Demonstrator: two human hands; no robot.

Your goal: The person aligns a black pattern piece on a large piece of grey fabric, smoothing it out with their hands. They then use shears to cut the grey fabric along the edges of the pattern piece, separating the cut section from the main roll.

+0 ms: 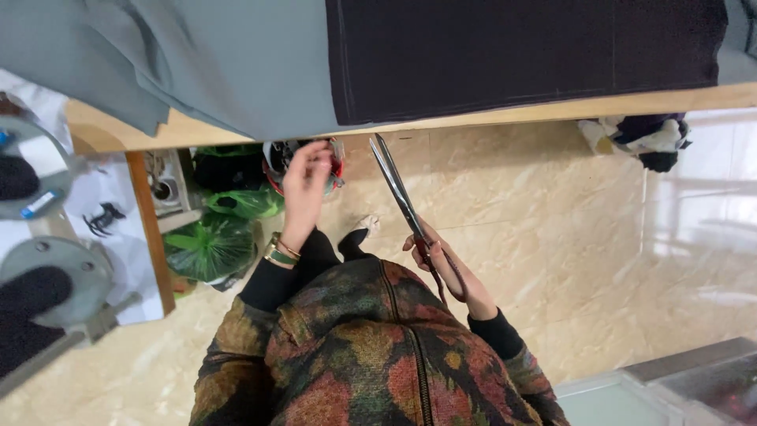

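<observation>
The right hand (441, 264) is holding scissors (397, 185), fingers through the handles, blades nearly shut and pointing at the surface's (552, 109) near edge under the dark cloth (520, 47), while the left hand (303, 185), fingers loosely curled, is reaching there; judged: cutting about to start, needing cloth steadied.

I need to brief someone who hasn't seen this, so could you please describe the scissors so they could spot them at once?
Start at the wooden table edge draped with grey and black fabric. Just below the black fabric, the right hand holds long metal scissors, blades nearly closed and pointing up at the table edge. Nothing else there is slim, shiny steel.
</observation>
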